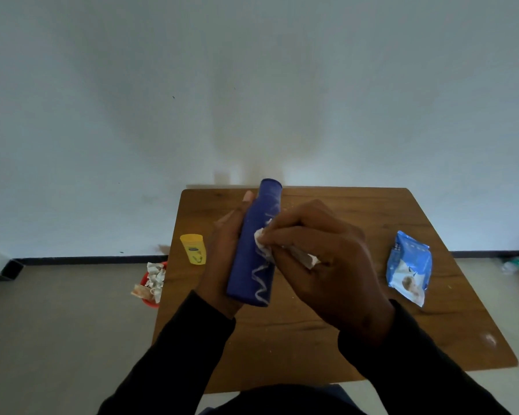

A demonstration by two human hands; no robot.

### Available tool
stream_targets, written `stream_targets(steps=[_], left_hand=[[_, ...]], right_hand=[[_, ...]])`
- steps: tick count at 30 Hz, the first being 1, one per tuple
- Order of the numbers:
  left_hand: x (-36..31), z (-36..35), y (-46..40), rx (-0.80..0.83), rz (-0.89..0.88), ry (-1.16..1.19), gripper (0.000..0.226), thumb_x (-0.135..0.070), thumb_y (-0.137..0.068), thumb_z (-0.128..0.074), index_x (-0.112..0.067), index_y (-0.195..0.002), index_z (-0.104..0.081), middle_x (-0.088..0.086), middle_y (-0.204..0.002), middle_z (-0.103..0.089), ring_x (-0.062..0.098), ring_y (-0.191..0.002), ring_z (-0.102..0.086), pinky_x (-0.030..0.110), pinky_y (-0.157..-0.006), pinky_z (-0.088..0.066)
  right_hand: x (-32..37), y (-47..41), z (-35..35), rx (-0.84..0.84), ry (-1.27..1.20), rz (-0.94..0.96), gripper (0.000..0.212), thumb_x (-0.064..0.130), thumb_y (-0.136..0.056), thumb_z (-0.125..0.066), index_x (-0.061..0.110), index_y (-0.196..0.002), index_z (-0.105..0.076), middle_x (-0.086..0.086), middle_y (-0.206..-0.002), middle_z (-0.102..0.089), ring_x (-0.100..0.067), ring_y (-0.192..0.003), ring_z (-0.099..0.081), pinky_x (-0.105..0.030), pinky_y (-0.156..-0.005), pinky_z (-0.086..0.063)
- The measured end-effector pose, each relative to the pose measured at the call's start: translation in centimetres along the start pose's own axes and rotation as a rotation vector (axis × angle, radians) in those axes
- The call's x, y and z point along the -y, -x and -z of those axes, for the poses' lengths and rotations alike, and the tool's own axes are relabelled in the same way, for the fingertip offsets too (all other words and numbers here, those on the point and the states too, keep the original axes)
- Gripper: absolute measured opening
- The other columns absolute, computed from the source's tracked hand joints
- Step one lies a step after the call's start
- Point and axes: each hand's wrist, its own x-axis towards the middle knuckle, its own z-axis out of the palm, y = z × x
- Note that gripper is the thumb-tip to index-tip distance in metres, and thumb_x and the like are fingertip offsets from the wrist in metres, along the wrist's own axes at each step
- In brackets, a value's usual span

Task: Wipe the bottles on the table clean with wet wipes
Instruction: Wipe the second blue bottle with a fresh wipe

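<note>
We are mid-wipe: our left hand (pixel 222 259) grips the blue bottle (pixel 253 250) above the wooden table (pixel 357 324), while our right hand (pixel 321 265) pinches a wet wipe (pixel 264 244) against it. White streaks remain lower down, so next we likely rub there.

Single head-worn view, wide-angle, looking forward and down, close over the table (pixel 327 339), facing a wall (pixel 252 85)
</note>
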Motion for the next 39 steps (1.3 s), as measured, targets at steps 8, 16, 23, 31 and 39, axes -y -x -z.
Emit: stream_targets(steps=[8, 16, 23, 31, 39], left_hand=[[1.0, -0.7, 0.5, -0.017, -0.048, -0.197, 0.036, -0.041, -0.093, -0.050, -0.011, -0.104, -0.066, 0.009, -0.087, -0.068, 0.020, -0.070, -0.064, 0.031, -0.065, -0.057], [1.2, -1.0, 0.8, -0.124, -0.104, -0.295, 0.038, -0.036, -0.100, -0.044, -0.013, -0.079, -0.067, 0.008, -0.070, -0.064, 0.017, -0.057, -0.059, 0.027, -0.054, -0.050], [0.4, -1.4, 0.9, -0.125, -0.192, -0.412, 0.042, -0.037, -0.104, -0.035, -0.016, -0.087, -0.067, 0.005, -0.070, -0.071, 0.014, -0.054, -0.065, 0.023, -0.051, -0.055], [0.6, -2.1, 1.1, -0.082, -0.222, -0.444, 0.039, -0.035, -0.104, -0.035, -0.013, -0.089, -0.064, 0.005, -0.068, -0.070, 0.014, -0.053, -0.065, 0.021, -0.050, -0.053], [0.6, -1.1, 0.8, -0.159, -0.270, -0.542, 0.042, -0.044, -0.099, -0.037, -0.013, -0.085, -0.062, 0.002, -0.065, -0.068, 0.013, -0.053, -0.063, 0.022, -0.052, -0.053]], right_hand=[[-1.8, -2.1, 0.1, -0.170, 0.162, -0.148, 0.007, 0.001, -0.087, -0.073, 0.006, -0.091, -0.076, -0.006, -0.094, -0.067, -0.020, -0.084, -0.064, -0.031, -0.073, -0.054], [-0.1, -1.2, -0.9, -0.094, 0.160, -0.076, 0.014, -0.004, -0.080, -0.074, 0.009, -0.085, -0.074, -0.003, -0.089, -0.071, -0.018, -0.085, -0.064, -0.022, -0.079, -0.047], [-1.8, -2.1, 1.1, -0.134, 0.123, -0.184, 0.008, 0.004, -0.085, -0.075, 0.011, -0.086, -0.072, 0.001, -0.085, -0.071, -0.012, -0.077, -0.065, -0.023, -0.070, -0.051], [-1.5, -3.6, 0.6, -0.195, 0.219, -0.086, 0.009, 0.003, -0.085, -0.068, 0.010, -0.082, -0.073, 0.001, -0.083, -0.071, -0.012, -0.084, -0.057, -0.019, -0.078, -0.041], [-0.8, -2.8, -0.1, -0.096, 0.191, 0.021, 0.011, -0.003, -0.081, -0.077, 0.008, -0.084, -0.075, -0.003, -0.087, -0.072, -0.020, -0.082, -0.063, -0.028, -0.075, -0.049]])
